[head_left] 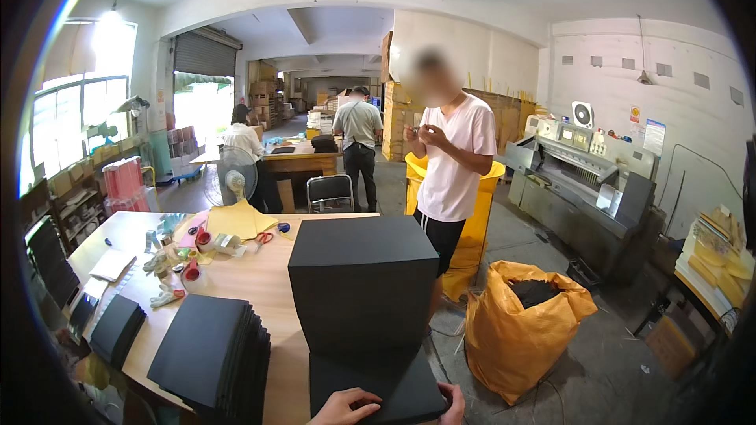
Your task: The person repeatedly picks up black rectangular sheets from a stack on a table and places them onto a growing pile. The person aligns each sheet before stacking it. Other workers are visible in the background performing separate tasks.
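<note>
We stand in a workshop at a wooden counter (268,283). Our left hand (344,408) lies flat, fingers spread, on a black sheet (374,382) at the near edge; our right hand (453,408) curls its fingers over the sheet's right corner. A tall black stack (362,279) rises behind, long axis running away from us.

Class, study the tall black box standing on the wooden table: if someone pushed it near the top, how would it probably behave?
The black box probably tips rather than slides: it stands tall at the table edge, on a flat black sheet. It looks like stiff, hollow board, so likely light for its size.
</note>
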The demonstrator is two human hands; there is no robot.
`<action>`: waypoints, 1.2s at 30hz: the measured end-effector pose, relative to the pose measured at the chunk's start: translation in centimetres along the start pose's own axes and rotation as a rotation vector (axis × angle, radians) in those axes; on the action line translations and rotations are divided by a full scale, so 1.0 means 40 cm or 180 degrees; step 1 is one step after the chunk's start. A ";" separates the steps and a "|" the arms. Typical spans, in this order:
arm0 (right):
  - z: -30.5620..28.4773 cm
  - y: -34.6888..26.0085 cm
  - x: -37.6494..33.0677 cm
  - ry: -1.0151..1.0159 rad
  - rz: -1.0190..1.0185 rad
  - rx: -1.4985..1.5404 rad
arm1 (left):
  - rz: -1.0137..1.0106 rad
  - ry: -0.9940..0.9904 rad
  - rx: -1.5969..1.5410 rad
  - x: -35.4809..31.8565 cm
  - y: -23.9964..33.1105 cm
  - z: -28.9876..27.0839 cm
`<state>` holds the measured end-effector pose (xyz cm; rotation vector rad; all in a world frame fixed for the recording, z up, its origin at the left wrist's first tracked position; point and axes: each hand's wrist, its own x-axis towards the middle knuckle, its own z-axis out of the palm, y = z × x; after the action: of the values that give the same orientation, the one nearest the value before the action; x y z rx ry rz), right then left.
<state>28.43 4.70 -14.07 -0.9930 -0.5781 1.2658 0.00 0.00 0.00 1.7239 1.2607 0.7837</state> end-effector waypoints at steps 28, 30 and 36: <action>-0.177 0.213 -0.015 -0.0071 -0.2466 -0.4272 | 0.0497 0.0108 0.0618 0.015 -0.004 0.005; -0.218 0.252 0.019 -0.0111 -0.2930 -0.4975 | 0.0793 -0.0118 0.1326 0.028 0.024 0.009; -0.244 0.250 0.020 0.0354 -0.3971 -0.5415 | 0.0653 0.0005 0.1324 0.059 0.025 0.026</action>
<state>31.59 2.55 -27.54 -1.5026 -1.8770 -0.6890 2.03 1.83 0.42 2.2141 1.3291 0.6692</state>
